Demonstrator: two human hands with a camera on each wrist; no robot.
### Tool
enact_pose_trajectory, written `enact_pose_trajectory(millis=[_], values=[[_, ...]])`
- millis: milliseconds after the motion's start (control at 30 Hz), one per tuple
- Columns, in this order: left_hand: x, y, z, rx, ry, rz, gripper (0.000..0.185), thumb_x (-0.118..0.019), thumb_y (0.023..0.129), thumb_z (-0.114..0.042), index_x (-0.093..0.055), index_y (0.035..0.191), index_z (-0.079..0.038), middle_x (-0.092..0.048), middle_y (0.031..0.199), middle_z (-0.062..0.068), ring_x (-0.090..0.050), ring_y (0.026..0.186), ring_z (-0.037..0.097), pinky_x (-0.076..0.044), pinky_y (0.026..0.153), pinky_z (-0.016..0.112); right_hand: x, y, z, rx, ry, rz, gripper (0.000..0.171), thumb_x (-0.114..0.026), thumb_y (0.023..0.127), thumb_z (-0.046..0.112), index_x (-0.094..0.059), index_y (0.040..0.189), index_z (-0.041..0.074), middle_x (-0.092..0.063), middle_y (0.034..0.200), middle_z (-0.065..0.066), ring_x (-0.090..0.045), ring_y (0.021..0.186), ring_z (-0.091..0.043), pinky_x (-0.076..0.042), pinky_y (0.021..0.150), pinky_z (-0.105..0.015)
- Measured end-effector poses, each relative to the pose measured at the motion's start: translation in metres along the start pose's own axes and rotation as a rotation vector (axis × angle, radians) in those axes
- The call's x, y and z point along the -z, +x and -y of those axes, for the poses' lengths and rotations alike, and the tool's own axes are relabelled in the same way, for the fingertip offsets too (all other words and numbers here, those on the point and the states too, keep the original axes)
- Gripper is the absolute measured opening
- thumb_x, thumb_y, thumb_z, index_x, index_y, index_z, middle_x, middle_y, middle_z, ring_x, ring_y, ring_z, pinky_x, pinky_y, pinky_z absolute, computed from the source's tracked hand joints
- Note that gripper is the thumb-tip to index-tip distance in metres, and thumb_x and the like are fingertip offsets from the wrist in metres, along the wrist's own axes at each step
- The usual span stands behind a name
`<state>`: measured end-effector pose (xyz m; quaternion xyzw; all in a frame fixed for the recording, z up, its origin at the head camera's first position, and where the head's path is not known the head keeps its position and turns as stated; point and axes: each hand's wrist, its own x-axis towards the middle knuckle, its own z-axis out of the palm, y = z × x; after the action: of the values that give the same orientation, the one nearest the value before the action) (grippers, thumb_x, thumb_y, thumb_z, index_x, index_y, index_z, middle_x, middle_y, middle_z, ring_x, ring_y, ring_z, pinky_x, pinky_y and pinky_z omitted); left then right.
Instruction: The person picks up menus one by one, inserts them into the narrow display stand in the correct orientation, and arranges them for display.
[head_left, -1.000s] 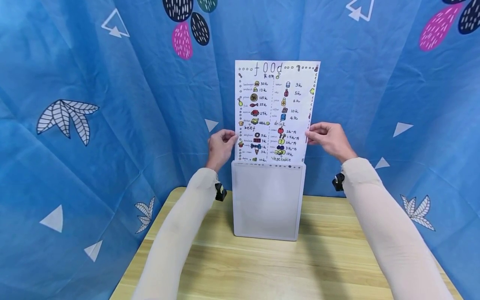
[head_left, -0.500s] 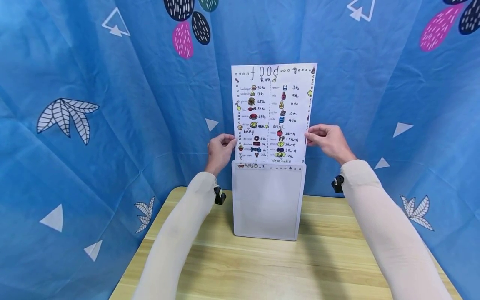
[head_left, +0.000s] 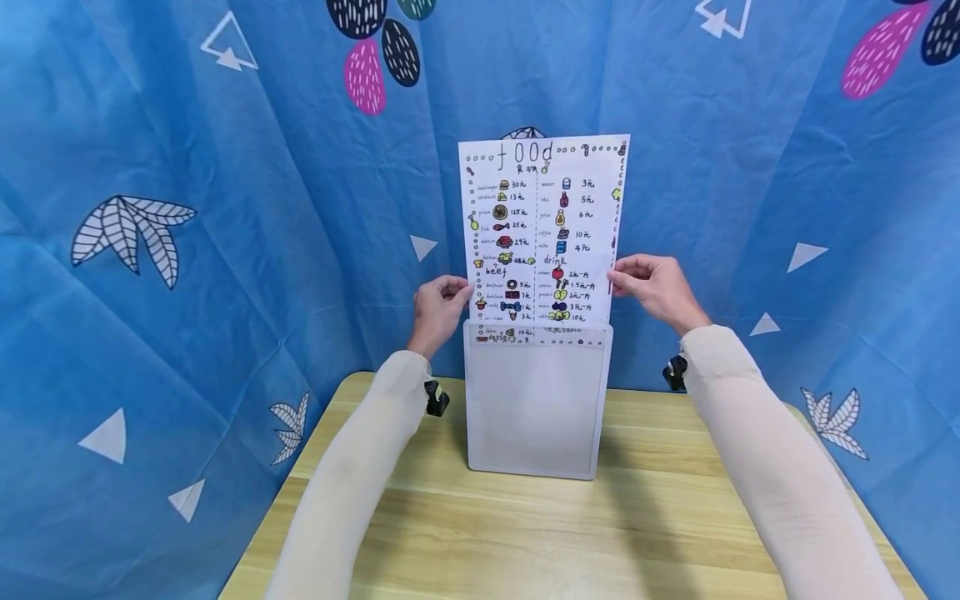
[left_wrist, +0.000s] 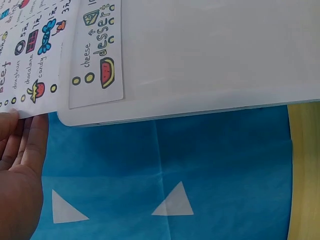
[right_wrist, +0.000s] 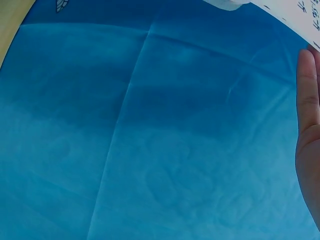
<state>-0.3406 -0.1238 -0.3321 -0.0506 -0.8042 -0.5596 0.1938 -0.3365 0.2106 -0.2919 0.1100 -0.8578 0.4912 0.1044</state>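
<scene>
A white paper food menu (head_left: 540, 225) with hand-drawn pictures and prices stands upright in the head view. My left hand (head_left: 438, 310) pinches its left edge, and my right hand (head_left: 660, 287) pinches the right edge at about the same height. The menu's bottom strip, with the word "dessert", shows through the front of a clear-fronted sign holder (head_left: 536, 408) that stands on the table. In the left wrist view, the menu's lower corner (left_wrist: 100, 85) lies inside the holder near its rounded corner, with the left hand (left_wrist: 20, 165) at the paper's edge.
The holder stands on a light wood-grain table (head_left: 525, 533), near its back edge. Blue patterned cloth (head_left: 225, 208) hangs behind and along both sides. Each wrist carries a small black camera, one on the left (head_left: 436, 398) and one on the right (head_left: 675, 372).
Both hands have moved down with the menu, its top shifting slightly left. More of its bottom strip is inside the holder, which stays in place.
</scene>
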Motion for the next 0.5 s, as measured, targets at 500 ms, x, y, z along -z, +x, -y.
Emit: enact_pose_trajectory(millis=[500], values=[[0.0006,-0.0041,0.0063,0.009,-0.008,0.028,0.016,-0.069,0.096,-0.015,-0.071,0.106,-0.003,-0.069,0.099,0.011,-0.068,0.089,0.022,-0.057,0.083,0.034,-0.0040,-0.0044,-0.0065,0.000,-0.010,0.018,0.034,-0.065,0.098,0.027,-0.068,0.115,-0.002,-0.070,0.111,-0.020,-0.072,0.087,-0.018,-0.050,0.100,-0.046]])
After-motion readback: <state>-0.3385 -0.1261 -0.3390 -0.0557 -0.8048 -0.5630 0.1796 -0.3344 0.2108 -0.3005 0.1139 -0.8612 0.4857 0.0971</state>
